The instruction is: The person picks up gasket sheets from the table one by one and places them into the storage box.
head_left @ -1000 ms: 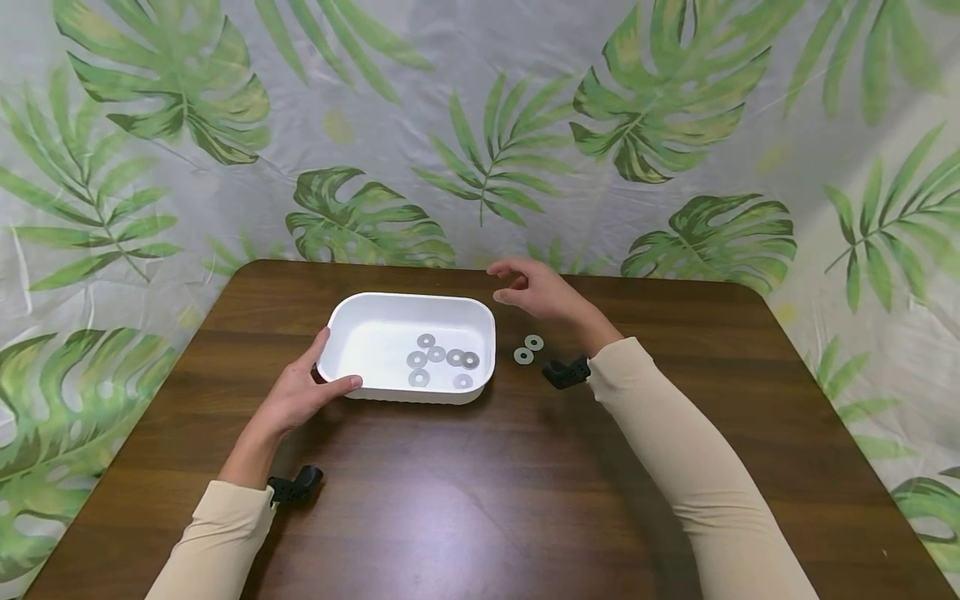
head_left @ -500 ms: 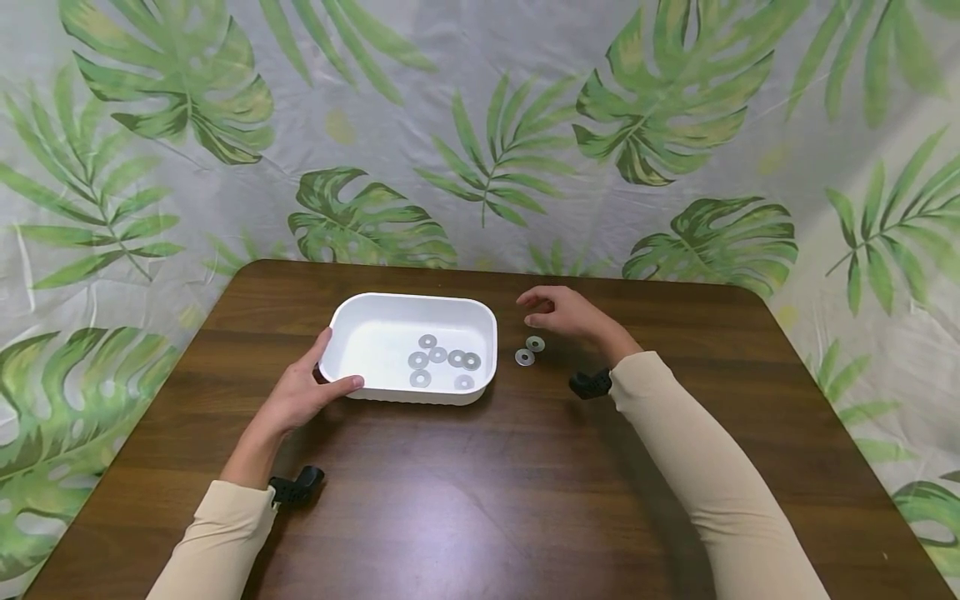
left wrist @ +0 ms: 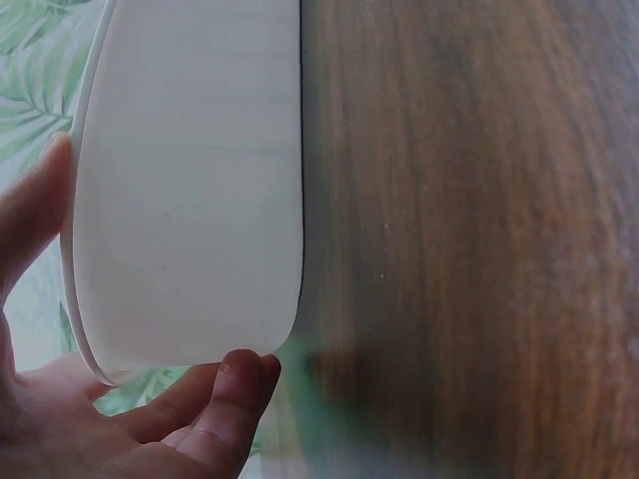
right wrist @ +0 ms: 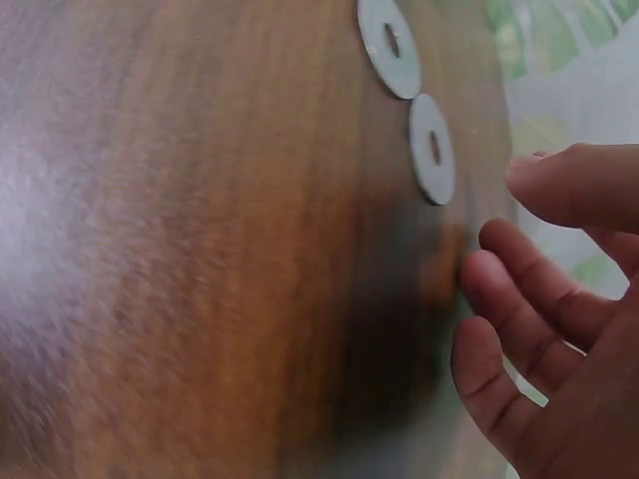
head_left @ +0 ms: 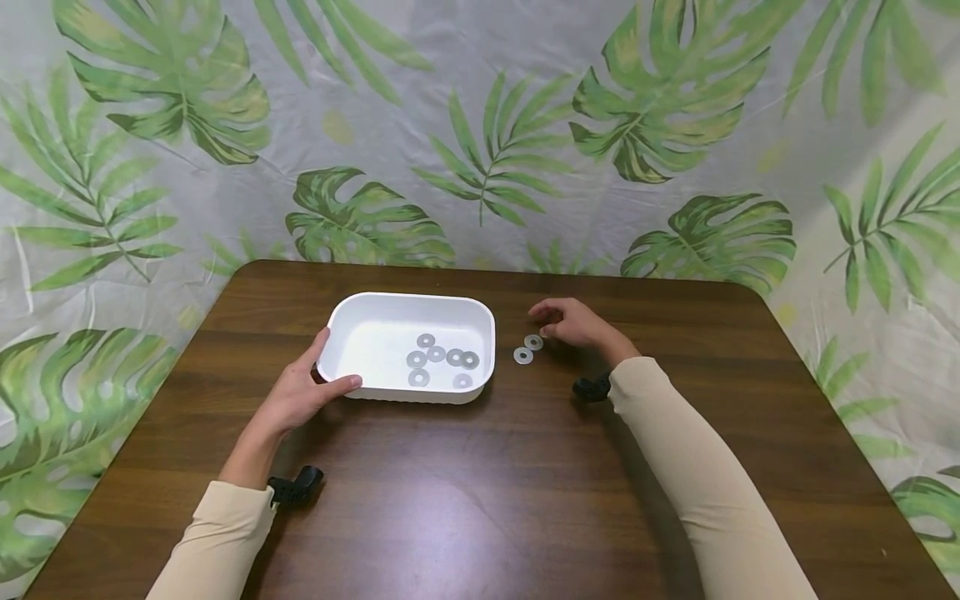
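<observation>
White tray (head_left: pixel 352 321) sits on the brown worktop (head_left: pixel 480 500), toward its far left part. Seven flat metal washers lie inside the tray (head_left: pixel 438 360), bunched in the half nearest the right wall, some touching or overlapping.

Two washers are not yet in. They lie on the worktop just right of the tray, outside its wall: the nearer washer (head_left: pixel 522 356) and the farther washer (head_left: pixel 533 342), close beside each other, possibly touching at the edges. The right wrist view shows the same pair, nearer washer (right wrist: pixel 389 45) and farther washer (right wrist: pixel 432 148), flat on the wood.

Left hand (head_left: pixel 300 392) grips the tray's near-left corner, thumb along the near wall, fingers round the end. The left wrist view confirms it: tray wall (left wrist: pixel 190 190) against the palm, a fingertip (left wrist: pixel 240 374) curled under the rim.

Right hand (head_left: pixel 573 325) is low over the worktop, just right of the farther washer. Fingers (right wrist: pixel 519 299) loosely bent, thumb apart from them, nothing held. Fingertips close to the farther washer; whether they touch it I cannot tell.

Judgement: if the work is loading washers into the tray, it is mostly done, seven of nine in. Left: the two loose washers right of the tray.

Other: leaf-print cloth (head_left: pixel 480 125) hangs behind the worktop.
</observation>
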Motion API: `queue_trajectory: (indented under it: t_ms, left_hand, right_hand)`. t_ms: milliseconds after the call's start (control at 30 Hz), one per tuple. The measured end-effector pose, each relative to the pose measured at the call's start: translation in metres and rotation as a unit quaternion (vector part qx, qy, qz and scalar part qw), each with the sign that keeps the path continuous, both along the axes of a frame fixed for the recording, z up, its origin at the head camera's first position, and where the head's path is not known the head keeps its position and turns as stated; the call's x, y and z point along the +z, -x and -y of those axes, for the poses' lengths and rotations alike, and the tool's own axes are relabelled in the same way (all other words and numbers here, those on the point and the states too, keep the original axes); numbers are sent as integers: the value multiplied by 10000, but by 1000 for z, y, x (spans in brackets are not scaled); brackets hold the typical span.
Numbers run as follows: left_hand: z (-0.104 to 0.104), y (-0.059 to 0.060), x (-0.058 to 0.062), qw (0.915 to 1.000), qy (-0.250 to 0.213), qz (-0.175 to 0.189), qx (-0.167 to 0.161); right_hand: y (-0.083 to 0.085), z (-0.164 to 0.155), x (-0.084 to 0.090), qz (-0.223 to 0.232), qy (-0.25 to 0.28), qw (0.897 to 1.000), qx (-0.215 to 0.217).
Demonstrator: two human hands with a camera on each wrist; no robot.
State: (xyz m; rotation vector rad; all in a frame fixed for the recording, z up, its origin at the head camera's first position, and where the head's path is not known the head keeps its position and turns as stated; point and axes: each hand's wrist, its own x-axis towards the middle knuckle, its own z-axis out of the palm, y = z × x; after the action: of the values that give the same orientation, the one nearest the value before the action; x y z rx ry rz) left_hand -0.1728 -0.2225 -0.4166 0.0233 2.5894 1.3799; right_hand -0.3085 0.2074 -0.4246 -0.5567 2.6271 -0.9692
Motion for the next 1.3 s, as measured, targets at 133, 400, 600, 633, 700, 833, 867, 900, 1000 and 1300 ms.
queue_trajectory:
  t_ms: [133, 400, 600, 633, 700, 833, 867, 900, 1000, 1300]
  left_hand:
    - [-1, 0, -1, 10000, 35, -24, -14]
    - [-3, 2, 2, 10000, -11, -10, -8]
    - [-4, 3, 5, 10000, -67, 36, 34]
    - [-4, 3, 5, 10000, -76, 41, 36]
    - [-4, 3, 5, 9999, -88, 44, 31]
    - [-2, 2, 4, 9999, -133, 28, 38]
    - [-2, 1, 4, 9999, -142, 20, 43]
    - [-1, 1, 4, 9999, -135, 14, 49]
    - [1, -1, 2, 10000, -77, 5, 56]
    - [0, -2, 1, 10000, -47, 0, 35]
  right_hand:
    - [0, 0, -5, 41, -37, 10000, -55]
    - [-4, 2, -5, -152, -863, 9955, 362]
    - [-5, 6, -3, -732, -1223, 9877, 647]
    - [-5, 6, -3, -782, -1256, 9868, 659]
    - [-7, 8, -1, -848, -1299, 9857, 658]
    - [-8, 13, 2, -946, -1488, 9818, 710]
    - [-8, 15, 3, -953, -1548, 9807, 724]
    - [-8, 17, 3, -956, -1613, 9795, 742]
    - [-7, 21, 3, -934, -1726, 9778, 739]
    - [-12, 13, -6, -563, -1035, 9927, 245]
